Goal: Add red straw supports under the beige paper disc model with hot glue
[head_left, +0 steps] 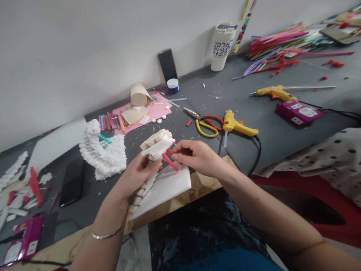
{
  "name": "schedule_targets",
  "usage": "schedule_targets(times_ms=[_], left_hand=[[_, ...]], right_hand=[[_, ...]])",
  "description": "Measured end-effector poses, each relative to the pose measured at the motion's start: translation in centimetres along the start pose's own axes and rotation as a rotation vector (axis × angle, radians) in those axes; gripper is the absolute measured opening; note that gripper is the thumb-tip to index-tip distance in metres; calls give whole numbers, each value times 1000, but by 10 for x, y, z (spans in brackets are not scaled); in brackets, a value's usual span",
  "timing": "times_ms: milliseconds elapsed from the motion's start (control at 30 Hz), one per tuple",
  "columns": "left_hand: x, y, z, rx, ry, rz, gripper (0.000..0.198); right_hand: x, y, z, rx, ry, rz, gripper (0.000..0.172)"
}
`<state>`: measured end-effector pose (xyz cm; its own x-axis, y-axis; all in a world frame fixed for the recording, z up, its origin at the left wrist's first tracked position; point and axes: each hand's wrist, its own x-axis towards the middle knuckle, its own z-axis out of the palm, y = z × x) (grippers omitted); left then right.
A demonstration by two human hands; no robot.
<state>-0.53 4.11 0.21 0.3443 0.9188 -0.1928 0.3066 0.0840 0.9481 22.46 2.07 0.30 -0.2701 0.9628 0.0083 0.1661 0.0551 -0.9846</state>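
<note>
My left hand is wrapped around a layered white craft model with a ruffled, cream-coloured top and a stepped side running down toward me. Red strips stick out from its right side. The fingers of my right hand pinch one of these strips close to the model. A flat white panel lies below both hands, along the table's front edge. To the left of my left hand stands another ruffled white model with a small teal stick on it.
Scissors and a yellow glue gun lie beyond my right hand; a second glue gun rests farther right. A black phone and white scraps are leftward. A cup stands by the wall near pipe cleaners.
</note>
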Motion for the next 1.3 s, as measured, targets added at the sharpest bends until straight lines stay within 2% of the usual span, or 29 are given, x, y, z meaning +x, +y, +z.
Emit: schedule_targets(times_ms=[167,333,433,600,700,800,1000,1300], left_hand=[[0,2,0,-4,3,-16,37],[1,2,0,3,24,-15,42],[2,4,1,17,47,4,41],[6,6,3,129,64,40,45],[11,2,5,244,141,70,54],[17,-4,7,305,208,92,61],[28,-11,11,527,266,275,57],[32,-21,14,769,260,274,61]], right_hand=[[-1,-1,0,48,6,-52,12],[-2,5,-1,54,46,-98,15],[-2,12,1,87,107,-127,18],[-2,20,6,340,233,-168,20],[-2,22,7,444,363,-174,17],[-1,29,6,511,438,-185,14],[-4,52,7,490,479,-79,20],[-5,63,5,488,511,-14,21]])
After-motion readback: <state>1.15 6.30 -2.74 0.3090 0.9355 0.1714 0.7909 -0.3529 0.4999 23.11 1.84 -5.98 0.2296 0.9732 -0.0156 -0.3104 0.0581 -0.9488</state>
